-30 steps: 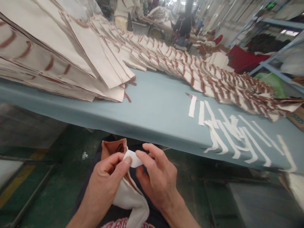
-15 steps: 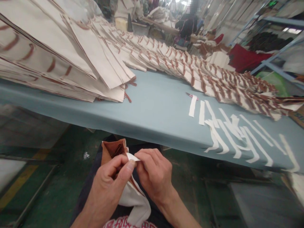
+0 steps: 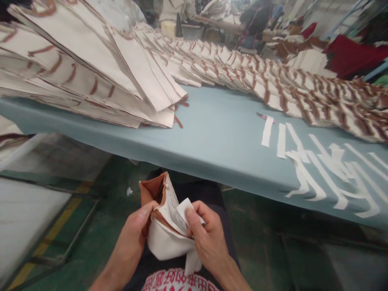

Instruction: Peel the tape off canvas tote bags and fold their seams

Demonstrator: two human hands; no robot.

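Over my lap is a cream fabric bag (image 3: 169, 244) with a brown lining and its mouth spread apart. My left hand (image 3: 133, 230) is closed on the brown edge at the bag's left side, its fingertips partly hidden in the folds. Between thumb and fingers, my right hand (image 3: 209, 230) pinches a white strip (image 3: 184, 208) beside the bag's opening. The lower fingers of that hand lie against the bag's right side; whether they also grip the cloth I cannot tell.
A blue-grey table (image 3: 212, 121) runs across in front of me. Large stacks of cream pieces with brown trim (image 3: 121, 76) lie on its left and along its back. Several white strips (image 3: 281, 141) hang near its front edge, beside a small pink-handled tool (image 3: 266, 117).
My hands have moved apart. The left has shifted from the white strip to the bag's edge, while the right keeps the strip. More of the bag's opening shows, and the view has turned left.
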